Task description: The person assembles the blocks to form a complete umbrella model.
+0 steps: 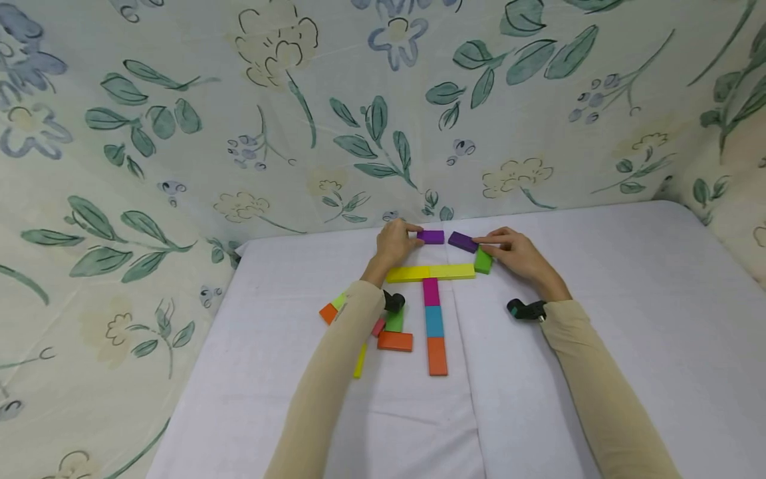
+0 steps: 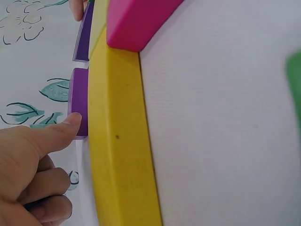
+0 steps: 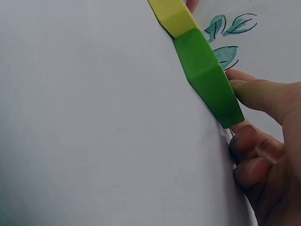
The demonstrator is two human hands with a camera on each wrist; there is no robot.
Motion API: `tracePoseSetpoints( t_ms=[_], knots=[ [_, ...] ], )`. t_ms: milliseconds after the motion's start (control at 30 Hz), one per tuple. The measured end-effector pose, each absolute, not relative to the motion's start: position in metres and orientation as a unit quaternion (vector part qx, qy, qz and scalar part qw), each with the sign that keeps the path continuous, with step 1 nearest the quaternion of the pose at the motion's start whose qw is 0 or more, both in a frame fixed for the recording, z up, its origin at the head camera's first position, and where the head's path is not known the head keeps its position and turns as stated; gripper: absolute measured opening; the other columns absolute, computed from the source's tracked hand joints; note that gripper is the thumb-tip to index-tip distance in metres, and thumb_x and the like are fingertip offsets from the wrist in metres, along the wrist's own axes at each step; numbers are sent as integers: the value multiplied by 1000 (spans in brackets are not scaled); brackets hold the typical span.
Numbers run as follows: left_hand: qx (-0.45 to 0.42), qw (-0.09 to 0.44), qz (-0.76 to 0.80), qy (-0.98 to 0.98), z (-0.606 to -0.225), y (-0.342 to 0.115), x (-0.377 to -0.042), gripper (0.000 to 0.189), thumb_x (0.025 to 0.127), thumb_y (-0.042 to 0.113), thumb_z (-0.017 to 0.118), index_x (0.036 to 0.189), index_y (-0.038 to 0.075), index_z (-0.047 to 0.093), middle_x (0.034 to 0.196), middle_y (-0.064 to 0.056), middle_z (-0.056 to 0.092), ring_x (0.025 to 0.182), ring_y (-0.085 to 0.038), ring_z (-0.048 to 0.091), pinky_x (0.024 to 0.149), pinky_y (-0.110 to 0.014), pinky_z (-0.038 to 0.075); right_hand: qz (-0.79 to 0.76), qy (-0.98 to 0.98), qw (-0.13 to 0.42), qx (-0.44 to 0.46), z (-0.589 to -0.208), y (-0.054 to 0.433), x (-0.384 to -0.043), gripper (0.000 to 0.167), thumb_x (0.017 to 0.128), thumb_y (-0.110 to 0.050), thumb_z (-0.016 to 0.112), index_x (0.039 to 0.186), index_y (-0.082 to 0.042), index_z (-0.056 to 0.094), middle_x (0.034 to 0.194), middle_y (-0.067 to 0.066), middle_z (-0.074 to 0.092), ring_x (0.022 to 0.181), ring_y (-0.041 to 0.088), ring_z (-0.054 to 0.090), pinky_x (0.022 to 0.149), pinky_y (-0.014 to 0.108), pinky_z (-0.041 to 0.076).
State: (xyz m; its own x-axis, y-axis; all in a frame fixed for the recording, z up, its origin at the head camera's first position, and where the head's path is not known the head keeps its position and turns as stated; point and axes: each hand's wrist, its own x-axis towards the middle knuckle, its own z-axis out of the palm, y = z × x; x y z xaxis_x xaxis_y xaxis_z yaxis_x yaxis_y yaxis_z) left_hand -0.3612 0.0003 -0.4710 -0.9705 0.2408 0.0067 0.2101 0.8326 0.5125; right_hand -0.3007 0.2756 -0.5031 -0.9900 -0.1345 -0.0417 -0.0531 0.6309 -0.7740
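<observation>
In the head view my left hand (image 1: 395,243) pinches the left end of a purple block (image 1: 431,237) between thumb and index finger. To its right a dark purple block (image 1: 463,242) lies at a slant, its right end between the index finger and thumb of my right hand (image 1: 514,253). Just below that thumb, a green block (image 1: 483,261) adjoins the right end of a row of two yellow blocks (image 1: 451,271). The right wrist view shows the thumb beside the far edge of the green block (image 3: 207,75), its other fingers curled. The dark purple block is hidden there.
A column of magenta (image 1: 431,292), blue (image 1: 433,321) and orange (image 1: 437,356) blocks runs down from the yellow row. Several loose blocks, among them an orange one (image 1: 395,342), lie left of it, partly behind my left sleeve (image 1: 335,359). Floral cloth (image 1: 359,133) hangs behind the table.
</observation>
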Motion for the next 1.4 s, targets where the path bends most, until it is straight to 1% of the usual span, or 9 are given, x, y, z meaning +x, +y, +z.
tracePoseSetpoints(
  t_ms=[200,300,400,633,733,933,1167,1300,1400],
  knots=[
    [109,25,260,959,-470,0,-367,31,93,24,79,124,20,77,118,-3,76,94,-18,60,86,-34,51,-430,900,52,-55,-500,274,-301,37,107,-28,58,140,-12,66,138,18,53,110,30,47,88,37,42],
    [108,32,264,958,-470,0,-367,31,93,22,79,124,17,78,119,-5,74,100,-21,59,91,-36,52,-430,900,52,-55,-499,274,-301,37,107,-28,58,140,-13,66,137,17,54,108,28,47,87,36,41],
    [102,42,274,955,-470,1,-368,31,93,20,79,123,15,77,114,-6,71,101,-21,57,92,-36,50,-429,900,51,-55,-500,274,-301,37,107,-29,58,140,-13,66,136,16,54,106,27,46,85,35,41],
    [77,52,309,947,-474,6,-368,29,92,20,80,120,12,78,97,-5,63,95,-20,52,83,-32,42,-427,901,51,-56,-499,275,-301,37,107,-28,58,140,-12,66,136,17,55,103,25,46,81,33,41],
    [72,52,319,943,-476,8,-368,29,92,20,80,120,12,77,96,-6,62,94,-20,53,82,-31,41,-428,901,53,-55,-500,275,-301,37,107,-28,58,140,-13,66,137,16,55,103,25,46,82,33,41],
    [55,65,351,933,-478,13,-369,31,92,19,80,122,12,77,103,-7,67,94,-21,55,82,-31,45,-428,901,53,-52,-501,276,-302,37,107,-31,58,139,-14,67,137,16,55,103,24,46,81,32,41],
    [65,46,332,940,-477,19,-368,35,93,22,78,128,14,74,89,-5,62,86,-19,53,78,-30,41,-426,902,51,-53,-501,276,-302,37,107,-31,58,139,-14,67,137,16,55,103,24,46,81,32,42],
    [60,26,317,946,-476,19,-367,41,94,25,78,132,14,72,100,-6,69,89,-20,56,83,-32,48,-427,902,51,-48,-501,276,-301,36,107,-30,59,139,-14,67,136,15,55,103,25,46,80,32,42],
    [42,15,312,949,-475,16,-365,36,93,27,79,126,13,75,109,-5,74,92,-20,60,89,-35,51,-429,901,51,-42,-501,275,-301,36,107,-30,59,138,-15,68,136,15,55,105,26,47,81,32,42]
  ],
)
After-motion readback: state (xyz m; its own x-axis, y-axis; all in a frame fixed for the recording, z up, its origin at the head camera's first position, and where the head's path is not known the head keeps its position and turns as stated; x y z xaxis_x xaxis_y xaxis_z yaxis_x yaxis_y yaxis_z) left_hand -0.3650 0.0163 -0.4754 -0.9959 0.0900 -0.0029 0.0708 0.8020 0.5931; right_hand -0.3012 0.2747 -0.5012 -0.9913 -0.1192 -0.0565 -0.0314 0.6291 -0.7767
